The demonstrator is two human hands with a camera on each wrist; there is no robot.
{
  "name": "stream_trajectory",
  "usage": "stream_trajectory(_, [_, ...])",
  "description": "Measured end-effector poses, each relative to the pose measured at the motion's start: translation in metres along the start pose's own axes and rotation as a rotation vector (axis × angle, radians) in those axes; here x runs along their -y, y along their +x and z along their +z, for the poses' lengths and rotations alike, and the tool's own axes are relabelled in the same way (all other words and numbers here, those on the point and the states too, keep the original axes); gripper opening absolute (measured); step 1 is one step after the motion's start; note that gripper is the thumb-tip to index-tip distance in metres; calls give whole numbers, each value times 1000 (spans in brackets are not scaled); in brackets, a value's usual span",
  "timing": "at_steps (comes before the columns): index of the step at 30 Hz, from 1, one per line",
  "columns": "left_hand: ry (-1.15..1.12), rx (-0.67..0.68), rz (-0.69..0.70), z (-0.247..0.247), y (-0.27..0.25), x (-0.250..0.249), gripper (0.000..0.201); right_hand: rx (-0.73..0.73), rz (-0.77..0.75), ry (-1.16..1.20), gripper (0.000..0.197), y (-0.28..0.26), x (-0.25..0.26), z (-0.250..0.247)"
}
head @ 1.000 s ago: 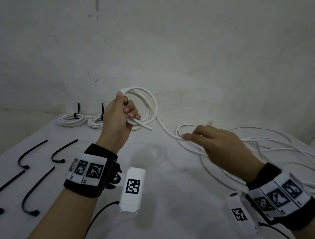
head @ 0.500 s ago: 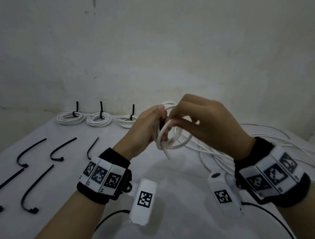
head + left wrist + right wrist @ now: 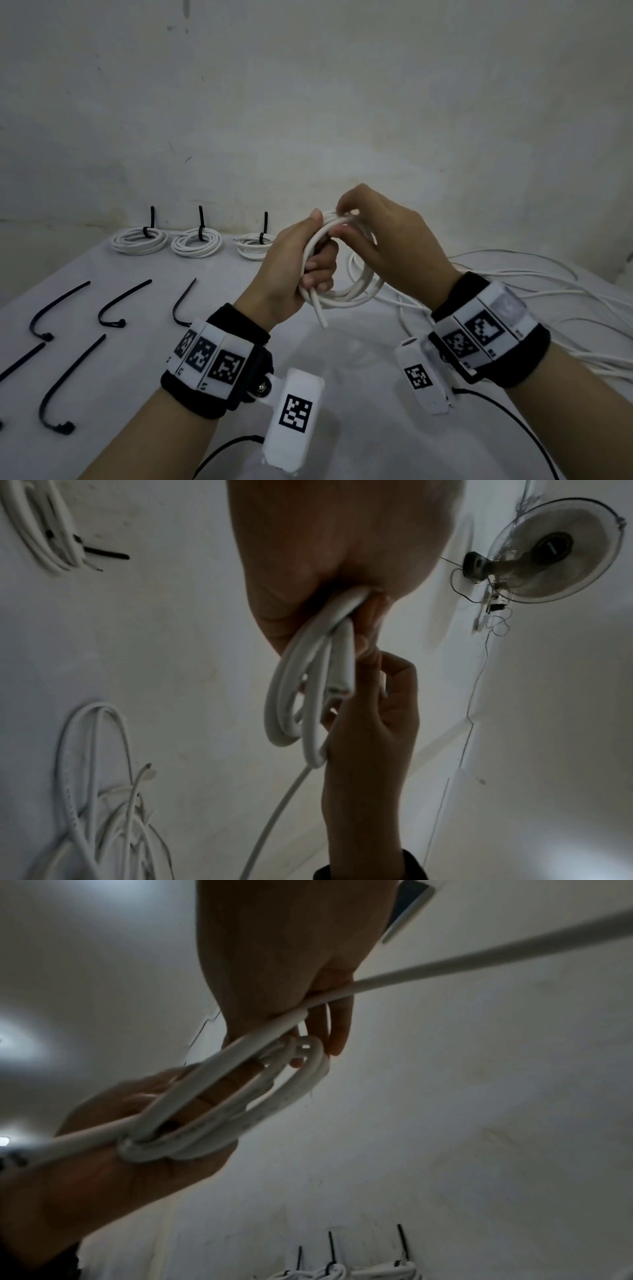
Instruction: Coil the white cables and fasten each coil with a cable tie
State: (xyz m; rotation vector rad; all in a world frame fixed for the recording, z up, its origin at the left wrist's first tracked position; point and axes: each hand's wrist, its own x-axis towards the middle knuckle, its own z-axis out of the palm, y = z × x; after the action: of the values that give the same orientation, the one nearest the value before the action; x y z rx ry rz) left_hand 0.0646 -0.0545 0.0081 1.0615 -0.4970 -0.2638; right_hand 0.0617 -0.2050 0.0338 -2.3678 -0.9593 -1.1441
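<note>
Bare, stained plaster wall (image 3: 308, 102) backs a pale grey cloth-covered worktop (image 3: 342, 394). On its right side sprawls a loose tangle of thin white cable (image 3: 513, 284), and the strand being wound runs out of that heap; if it snags there, a pull could drag the heap or tug loops out of the grip. At the far edge lie three finished white coils (image 3: 197, 242), each cinched with a black tie. Black plastic cable ties (image 3: 113, 308) lie spread at the left, well apart from the hands, so reaching for one means holding the bundle one-handed, when it may spring open. Above the middle, the left hand (image 3: 294, 270) has its fingers curled round a half-wound white cable coil (image 3: 346, 291), while the right hand (image 3: 387, 246) pinches the newest turn at the top. A stiff free cable end (image 3: 318, 315) pokes out below the left hand and could slip loose.
</note>
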Motion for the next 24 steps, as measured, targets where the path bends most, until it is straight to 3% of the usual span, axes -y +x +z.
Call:
stream_trajectory(4, [-47, 34, -63, 0, -1, -1, 40, 47, 2, -2, 36, 4, -9, -4])
stream_trajectory(9, [141, -9, -17, 2, -2, -5, 33, 40, 23, 55, 34, 5, -8, -4])
stream_trajectory(11, [152, -60, -9, 4, -2, -6, 34, 68, 64, 61, 29, 2, -11, -3])
stream_trajectory(14, [150, -101, -1, 2, -1, -8, 36, 164, 211, 114, 41, -6, -16, -4])
stream_trajectory(17, [195, -109, 7, 3, -1, -6, 35, 234, 297, 167, 21, -9, -14, -2])
stream_trajectory(24, [671, -184, 308, -9, -3, -8, 25, 366, 228, 139, 16, -2, -16, -4])
